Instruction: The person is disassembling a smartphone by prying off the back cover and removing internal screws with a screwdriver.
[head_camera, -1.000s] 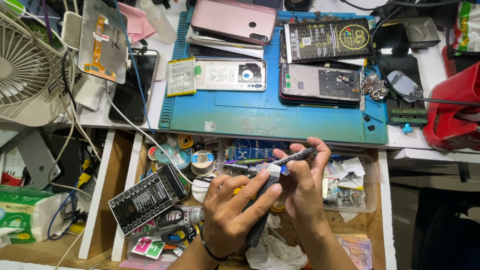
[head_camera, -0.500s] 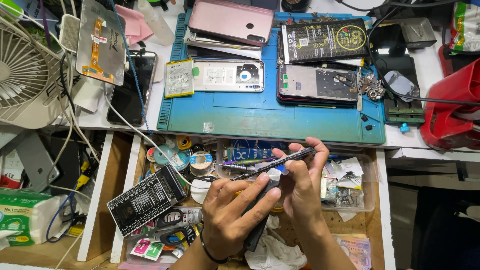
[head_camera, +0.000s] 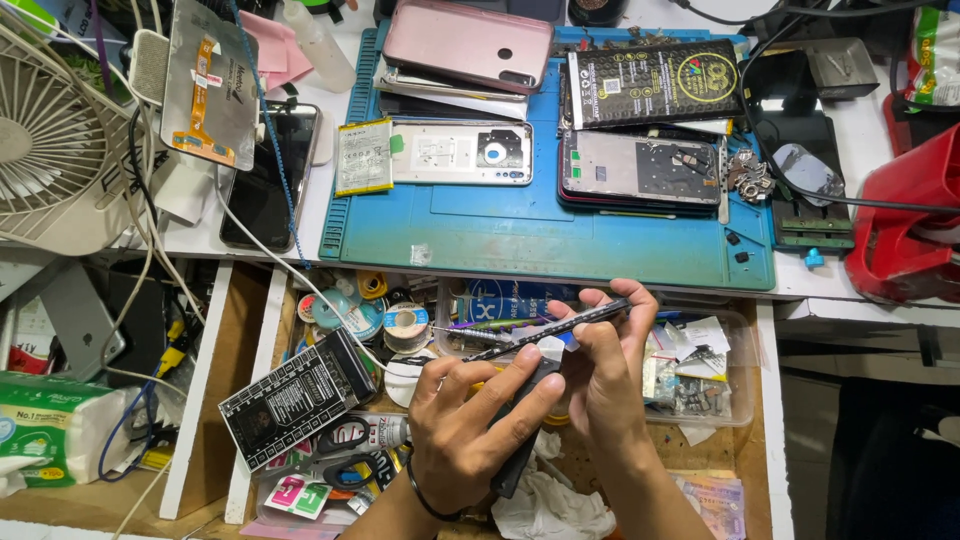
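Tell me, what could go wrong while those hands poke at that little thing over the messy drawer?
The right hand holds a thin tool against a dark part in the left hand; a slip might jab a finger. They work above the open drawer, so anything dropped could vanish in its clutter.

Work mat (head_camera: 560, 235) lies on the bench behind an open drawer (head_camera: 745, 420); two opened phones (head_camera: 460, 153) (head_camera: 640, 170) sit side by side on the mat. Fan (head_camera: 50, 150) stands far left. Both hands (head_camera: 475, 425) (head_camera: 605, 365) hover over the drawer, circuit board (head_camera: 298, 397) to their left.
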